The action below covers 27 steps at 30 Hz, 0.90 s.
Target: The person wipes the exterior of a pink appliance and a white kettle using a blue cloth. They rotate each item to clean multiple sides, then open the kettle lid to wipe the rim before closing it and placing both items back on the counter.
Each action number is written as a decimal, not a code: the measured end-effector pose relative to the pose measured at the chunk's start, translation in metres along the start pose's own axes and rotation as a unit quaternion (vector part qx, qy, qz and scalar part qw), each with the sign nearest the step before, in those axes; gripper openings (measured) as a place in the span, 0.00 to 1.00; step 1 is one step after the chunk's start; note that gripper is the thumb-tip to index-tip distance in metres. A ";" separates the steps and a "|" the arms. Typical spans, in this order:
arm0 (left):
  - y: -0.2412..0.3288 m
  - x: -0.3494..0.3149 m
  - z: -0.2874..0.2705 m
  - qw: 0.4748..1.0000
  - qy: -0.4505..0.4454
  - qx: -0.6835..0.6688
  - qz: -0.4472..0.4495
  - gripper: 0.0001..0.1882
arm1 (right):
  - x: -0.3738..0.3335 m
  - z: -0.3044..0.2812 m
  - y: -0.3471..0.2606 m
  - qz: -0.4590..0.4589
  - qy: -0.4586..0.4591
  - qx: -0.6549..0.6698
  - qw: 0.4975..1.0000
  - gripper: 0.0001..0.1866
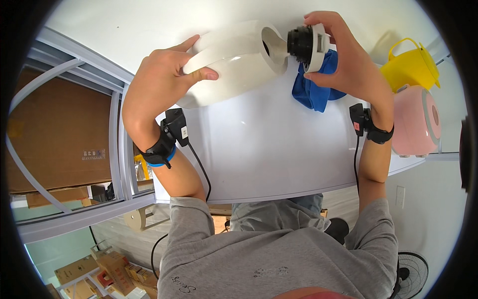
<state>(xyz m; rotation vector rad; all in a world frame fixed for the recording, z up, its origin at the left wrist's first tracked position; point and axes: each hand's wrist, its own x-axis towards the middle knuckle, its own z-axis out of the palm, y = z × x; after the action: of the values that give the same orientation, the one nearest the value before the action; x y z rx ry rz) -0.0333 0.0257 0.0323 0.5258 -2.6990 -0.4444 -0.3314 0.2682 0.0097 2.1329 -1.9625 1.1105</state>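
My left hand (pixel 164 77) is closed round the handle of a glossy white thermos jug (pixel 239 82), which is tilted onto its side at the far part of the table. The jug's open mouth points right. Just right of that mouth, my right hand (pixel 348 62) grips a lid (pixel 300 46) between thumb and fingers. The lid has a white cap and a black threaded stopper turned toward the jug, with a small gap between them. Beneath the right hand lies a crumpled blue cloth (pixel 314 94) on the white table (pixel 269 159). The inside of the jug shows only as a dark opening.
A yellow pitcher (pixel 407 69) and a pink rounded appliance (pixel 414 122) stand at the right end of the table. A grey metal frame (pixel 115 144) runs along the left, with a large cardboard box (pixel 59 129) behind it. Black cables hang from both wrist straps.
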 end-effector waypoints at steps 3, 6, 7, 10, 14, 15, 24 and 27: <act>-0.009 0.000 0.002 0.999 0.023 -0.015 0.021 0.30 | -0.002 -0.002 0.014 0.055 -0.022 0.028 0.998 0.46; -0.016 -0.002 0.000 0.999 0.017 -0.031 0.020 0.29 | -0.002 0.001 0.028 0.038 -0.039 -0.024 0.998 0.43; -0.016 -0.002 0.000 0.999 0.016 -0.036 0.021 0.28 | -0.002 0.003 0.030 0.025 -0.044 -0.053 0.997 0.42; -0.017 -0.003 0.001 0.998 0.023 -0.043 0.030 0.28 | 0.000 0.004 0.025 0.147 -0.139 -0.089 0.975 0.35; -0.013 -0.002 -0.001 0.999 0.010 -0.028 0.027 0.27 | 0.000 0.026 0.043 0.088 -0.212 -0.066 0.971 0.37; -0.010 -0.003 -0.001 0.999 0.010 -0.027 0.029 0.28 | 0.003 0.032 0.045 0.089 -0.238 -0.049 0.966 0.37; -0.006 -0.002 0.000 0.998 0.004 -0.020 0.053 0.29 | 0.007 0.069 0.060 0.180 -0.307 -0.064 0.932 0.37; -0.007 -0.002 -0.001 0.999 -0.003 -0.012 0.047 0.28 | 0.005 0.074 0.070 0.190 -0.341 -0.087 0.916 0.35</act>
<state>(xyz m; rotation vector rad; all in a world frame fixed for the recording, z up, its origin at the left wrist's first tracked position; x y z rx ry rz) -0.0293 0.0203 0.0301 0.3887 -2.7063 -0.4519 -0.3590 0.2141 -0.0728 2.2911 -2.7171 0.1509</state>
